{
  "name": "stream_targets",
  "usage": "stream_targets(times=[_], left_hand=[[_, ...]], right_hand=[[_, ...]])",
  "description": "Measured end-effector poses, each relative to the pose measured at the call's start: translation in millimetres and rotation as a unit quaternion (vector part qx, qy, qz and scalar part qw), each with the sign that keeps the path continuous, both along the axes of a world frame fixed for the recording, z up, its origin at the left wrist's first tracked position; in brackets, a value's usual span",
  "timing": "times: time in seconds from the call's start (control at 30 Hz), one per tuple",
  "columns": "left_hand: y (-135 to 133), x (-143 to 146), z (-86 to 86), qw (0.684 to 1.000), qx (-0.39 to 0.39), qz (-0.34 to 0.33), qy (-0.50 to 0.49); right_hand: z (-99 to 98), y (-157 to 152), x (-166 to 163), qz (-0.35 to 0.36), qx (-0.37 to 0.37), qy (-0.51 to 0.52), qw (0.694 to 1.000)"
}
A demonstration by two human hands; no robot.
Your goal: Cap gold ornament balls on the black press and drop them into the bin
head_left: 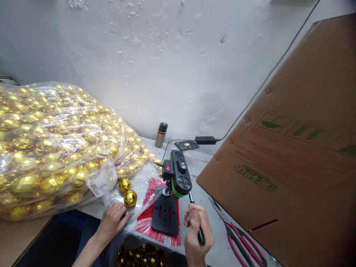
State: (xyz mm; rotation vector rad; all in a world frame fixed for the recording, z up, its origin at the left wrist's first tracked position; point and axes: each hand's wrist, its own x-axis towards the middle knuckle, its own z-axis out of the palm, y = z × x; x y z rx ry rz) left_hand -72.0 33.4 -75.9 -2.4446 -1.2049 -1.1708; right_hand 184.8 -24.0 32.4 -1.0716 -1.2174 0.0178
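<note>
My right hand (198, 233) is closed around the black handle of the lever (201, 236) on a small bench drill press (180, 174). The press has a black head with a green band, a red switch and a slotted black base plate (165, 217). Under the base lies a red plastic sheet (144, 213). My left hand (115, 218) lies at the table's front edge, thumb stretched out and apart from the fingers, with nothing seen in it. Just beyond it sit two shiny gold mirror balls, one nearer (130, 198) and one farther (125, 184). The press hides whatever is under its head.
A big clear bag of gold balls (55, 137) fills the left. More gold balls (140, 256) lie in a container below the front edge. Red-handled snips (244, 244) lie beside a large cardboard box (289, 148). A small bottle (161, 135) and a power adapter (205, 140) stand near the wall.
</note>
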Motion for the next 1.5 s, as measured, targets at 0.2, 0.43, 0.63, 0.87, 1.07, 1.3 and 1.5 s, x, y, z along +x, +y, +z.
stream_targets(times=[0.2,0.43,0.63,0.87,1.07,1.3,1.5], left_hand=[[21.4,10.9,1.0,0.977,-0.157,0.114,-0.085],[28.9,30.4,3.3,0.950,-0.303,0.064,-0.038],[16.2,66.4,28.5,0.850,-0.380,-0.034,-0.363],[-8.1,121.4,28.2,0.571,-0.595,-0.089,-0.559],[-0.2,131.8,4.2,0.694,-0.586,-0.015,-0.418],[11.3,130.5,8.5,0.690,-0.594,-0.050,-0.410],[8.6,113.3,20.5,0.530,-0.626,-0.062,-0.569]], right_hand=[[0.1,1.7,0.3,0.001,0.007,0.002,1.000],[0.0,0.1,3.5,-0.003,-0.006,-0.019,1.000],[24.2,0.5,2.4,0.006,-0.020,0.006,1.000],[55.7,2.9,0.8,-0.008,-0.045,0.001,0.999],[48.9,1.1,2.2,0.005,-0.044,-0.010,0.999],[45.8,-0.7,2.0,0.012,-0.038,-0.022,0.999],[48.0,-1.7,1.8,0.010,-0.038,-0.024,0.999]])
